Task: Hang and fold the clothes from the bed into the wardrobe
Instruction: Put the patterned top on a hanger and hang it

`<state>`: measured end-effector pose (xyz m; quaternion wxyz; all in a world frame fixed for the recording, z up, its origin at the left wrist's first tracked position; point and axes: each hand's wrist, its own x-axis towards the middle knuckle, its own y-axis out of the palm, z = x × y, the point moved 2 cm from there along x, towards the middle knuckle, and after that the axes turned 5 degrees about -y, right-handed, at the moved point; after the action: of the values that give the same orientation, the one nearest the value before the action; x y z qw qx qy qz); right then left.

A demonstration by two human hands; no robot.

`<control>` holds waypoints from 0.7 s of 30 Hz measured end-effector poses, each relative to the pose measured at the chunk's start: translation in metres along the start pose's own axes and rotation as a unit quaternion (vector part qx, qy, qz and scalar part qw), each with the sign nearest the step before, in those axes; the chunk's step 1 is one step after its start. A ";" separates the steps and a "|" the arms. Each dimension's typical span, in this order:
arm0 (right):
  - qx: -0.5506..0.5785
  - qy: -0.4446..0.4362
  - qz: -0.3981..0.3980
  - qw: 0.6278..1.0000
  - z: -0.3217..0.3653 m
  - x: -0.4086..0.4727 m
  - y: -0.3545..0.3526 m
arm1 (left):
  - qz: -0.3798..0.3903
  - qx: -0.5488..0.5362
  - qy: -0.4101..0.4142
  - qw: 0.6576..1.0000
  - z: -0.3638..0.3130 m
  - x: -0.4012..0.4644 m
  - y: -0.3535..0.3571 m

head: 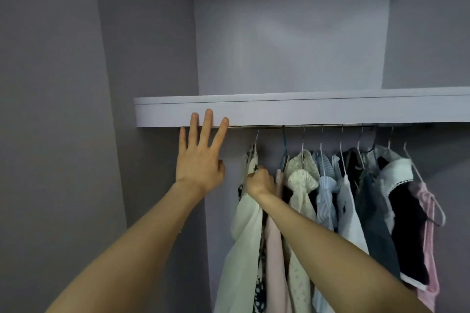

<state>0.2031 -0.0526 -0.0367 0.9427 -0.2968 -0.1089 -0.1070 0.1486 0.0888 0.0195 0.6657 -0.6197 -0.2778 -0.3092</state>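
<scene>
I face the open wardrobe. A metal rail (330, 125) runs under the grey shelf front (305, 113). My left hand (201, 157) is raised with straight, spread fingers; its fingertips lie against the shelf front's lower edge. My right hand (259, 181) is curled around the shoulder of a cream and black-patterned garment (245, 233), which hangs on a hanger (255, 141) at the left end of the row. Right of it hang a pale pink piece (274, 249), a cream dotted top (302, 185), a blue striped shirt (326, 193) and several darker clothes.
The wardrobe's grey side wall (152, 185) stands close on the left. Above the shelf is an open grey compartment (292, 32). A pink top (429, 223) on a loose-hanging hanger ends the row on the right. A stretch of rail left of the patterned garment carries no hangers.
</scene>
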 end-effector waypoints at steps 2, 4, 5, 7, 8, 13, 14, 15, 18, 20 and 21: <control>-0.007 0.018 0.012 1.000 -0.004 0.013 0.003 | -0.013 -0.005 -0.005 1.000 0.001 0.002 0.002; -0.008 0.033 0.018 0.999 -0.008 0.019 0.003 | -0.014 -0.004 -0.005 1.000 0.001 0.001 0.003; -0.006 0.036 0.016 0.999 -0.010 0.020 0.002 | -0.012 -0.004 -0.004 1.000 0.002 0.002 0.003; -0.015 0.034 0.013 0.999 -0.014 0.018 0.001 | -0.005 -0.003 -0.006 1.000 0.002 0.003 0.001; -0.024 0.030 0.016 0.999 -0.015 0.014 0.000 | 0.002 -0.007 -0.008 1.000 0.001 0.002 0.000; -0.042 -0.008 0.018 0.999 -0.012 -0.017 -0.013 | 0.059 -0.023 0.008 0.998 0.003 -0.005 -0.017; -0.047 -0.023 0.019 0.998 -0.009 -0.023 -0.020 | 0.067 -0.034 0.010 0.997 0.005 -0.008 -0.022; -0.049 -0.039 0.020 0.998 -0.006 -0.029 -0.027 | 0.074 -0.050 0.009 0.996 0.007 -0.012 -0.027; -0.027 -0.083 0.045 0.995 0.002 -0.057 -0.049 | 0.104 -0.119 -0.030 0.987 0.012 -0.037 -0.036; -0.018 -0.096 0.073 0.993 0.006 -0.078 -0.060 | 0.144 -0.151 -0.059 0.976 0.010 -0.060 -0.038; -0.010 -0.099 0.089 0.991 0.006 -0.089 -0.063 | 0.162 -0.168 -0.075 0.969 0.008 -0.073 -0.039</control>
<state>0.1010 -0.0871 -0.0222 0.9301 -0.3235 -0.1741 0.0060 0.0715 0.1005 -0.0095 0.5705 -0.7809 -0.1669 -0.1920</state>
